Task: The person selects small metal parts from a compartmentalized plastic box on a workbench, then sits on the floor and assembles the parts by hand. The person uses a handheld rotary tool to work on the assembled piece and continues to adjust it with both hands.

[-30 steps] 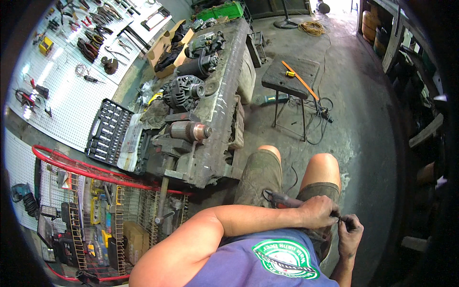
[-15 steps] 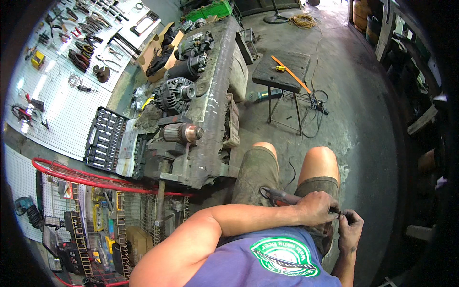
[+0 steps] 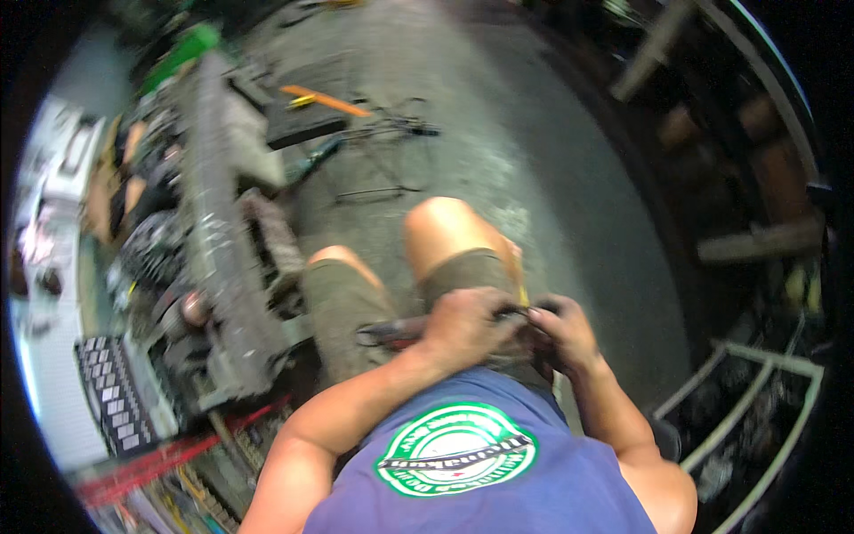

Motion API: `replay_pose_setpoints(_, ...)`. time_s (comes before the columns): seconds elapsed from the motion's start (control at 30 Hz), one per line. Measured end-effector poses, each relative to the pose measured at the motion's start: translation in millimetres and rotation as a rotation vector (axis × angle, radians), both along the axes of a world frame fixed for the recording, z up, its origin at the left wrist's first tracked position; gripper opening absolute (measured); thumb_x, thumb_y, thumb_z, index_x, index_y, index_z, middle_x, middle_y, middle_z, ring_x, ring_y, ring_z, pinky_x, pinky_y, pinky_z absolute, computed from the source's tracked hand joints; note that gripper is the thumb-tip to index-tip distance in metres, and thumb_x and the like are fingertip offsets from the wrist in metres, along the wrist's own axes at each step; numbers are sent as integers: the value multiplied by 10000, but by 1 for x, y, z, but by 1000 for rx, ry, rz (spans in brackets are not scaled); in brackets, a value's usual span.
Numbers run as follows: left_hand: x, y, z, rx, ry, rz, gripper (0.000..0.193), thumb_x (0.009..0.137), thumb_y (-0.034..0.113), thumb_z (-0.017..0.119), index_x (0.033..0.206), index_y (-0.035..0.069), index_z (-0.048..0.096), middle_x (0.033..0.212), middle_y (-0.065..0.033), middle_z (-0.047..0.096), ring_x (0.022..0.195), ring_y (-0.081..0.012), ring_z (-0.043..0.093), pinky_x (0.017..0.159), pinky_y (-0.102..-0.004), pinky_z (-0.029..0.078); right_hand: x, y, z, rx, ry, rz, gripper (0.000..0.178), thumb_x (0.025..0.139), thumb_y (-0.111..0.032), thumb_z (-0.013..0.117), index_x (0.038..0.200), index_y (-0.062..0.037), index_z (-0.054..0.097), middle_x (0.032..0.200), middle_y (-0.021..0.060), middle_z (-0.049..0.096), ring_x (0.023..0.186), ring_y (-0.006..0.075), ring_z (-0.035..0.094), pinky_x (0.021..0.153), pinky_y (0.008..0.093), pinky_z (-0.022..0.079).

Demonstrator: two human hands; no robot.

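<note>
Over my lap, my left hand (image 3: 470, 327) and my right hand (image 3: 566, 335) are close together, fingers closed. Between their fingertips is a small dark piece (image 3: 512, 312), too blurred to name. A dark tool with a grey and reddish handle (image 3: 391, 332) lies across my thighs, partly under my left wrist. Whether my left hand also touches that tool is hidden.
To the left runs a worn workbench (image 3: 218, 240) with an alternator (image 3: 153, 249), a copper-ended armature (image 3: 194, 308) and a socket set (image 3: 112, 393). Ahead, a low dark stool (image 3: 307, 129) bears an orange strip (image 3: 331, 100). A pale metal frame (image 3: 756, 360) stands at right.
The view has swung right, so bench and stool sit farther left and the metal frame shows at right. My hands stay together at my lap, the small dark piece still between them.
</note>
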State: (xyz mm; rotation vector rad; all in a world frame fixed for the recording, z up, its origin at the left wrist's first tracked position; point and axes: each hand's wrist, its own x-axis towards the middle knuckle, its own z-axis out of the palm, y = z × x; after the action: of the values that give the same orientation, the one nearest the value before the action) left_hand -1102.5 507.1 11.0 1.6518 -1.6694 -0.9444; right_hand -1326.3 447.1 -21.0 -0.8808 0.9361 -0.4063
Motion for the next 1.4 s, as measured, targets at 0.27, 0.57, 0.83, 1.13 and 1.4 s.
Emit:
replay_pose_setpoints(0.27, -1, -3, 12, 8, 101, 26, 191, 929, 134, 857, 1090, 32, 841, 1042, -162, 826, 939, -300, 814, 846, -391, 624, 6, 5, -6, 194, -245, -84, 318, 994, -268, 805, 1109, 11, 703, 697, -34, 518, 584, 66, 428, 571, 255, 349)
replay_pose_setpoints(0.57, -3, -5, 18, 6, 64, 2, 189, 939, 178, 841, 1106, 89, 839, 1031, -128, 815, 944, -328, 802, 827, -418, 627, 4, 2, 2, 198, -271, -86, 282, 1001, -246, 792, 1073, 17, 720, 687, -34, 518, 573, 68, 437, 551, 254, 341)
replay_pose_setpoints(0.83, -3, -6, 14, -28, 36, -7, 175, 926, 159, 839, 1087, 92, 836, 1011, -129, 810, 934, -322, 803, 820, -414, 629, 3, 0, 1, 301, -403, -121, 246, 1000, -225, 803, 1059, -3, 715, 691, -32, 513, 583, 61, 429, 524, 236, 322)
replay_pose_setpoints(1.13, -4, -7, 14, -29, 64, -7, 169, 928, 161, 836, 1083, 95, 837, 999, -129, 801, 920, -319, 798, 816, -412, 625, 0, -1, -4, 266, -370, -101, 257, 1001, -246, 800, 1078, -17, 711, 708, -34, 518, 598, 62, 441, 529, 245, 339)
replay_pose_setpoints(1.4, -4, -4, 12, -63, 4, -12, 187, 905, 159, 843, 1075, 83, 828, 977, -142, 789, 901, -346, 786, 802, -439, 623, -1, -9, -2, 171, -279, -137, 324, 968, -292, 831, 1086, -25, 691, 748, -37, 531, 625, 60, 452, 553, 244, 361)
